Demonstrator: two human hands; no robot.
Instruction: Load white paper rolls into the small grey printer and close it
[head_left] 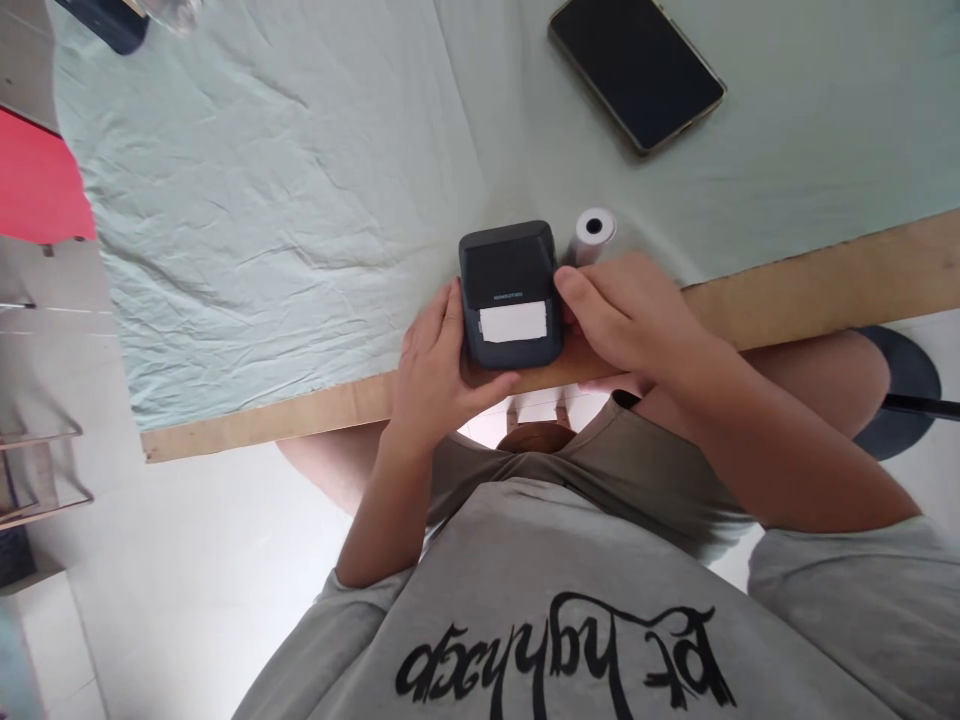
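A small dark thermal printer (512, 270) sits near the table's front edge, its lid down and a piece of white paper (514, 322) showing at its front. My left hand (441, 370) lies along the printer's left side, the thumb stretched out past its front edge. On the opposite side, my right hand (626, 308) has its fingers curled and its thumb against the printer's right edge; part of these fingers is hidden. Just behind my right hand stands a white paper roll (592, 232) with a dark core hole.
A black-screened smartphone (641, 75) lies farther back on the pale green cloth (300, 200). A bare wooden strip (825, 275) runs along the table's front edge. At the far left corner are a dark object (120, 30) and something clear, both cut off by the frame.
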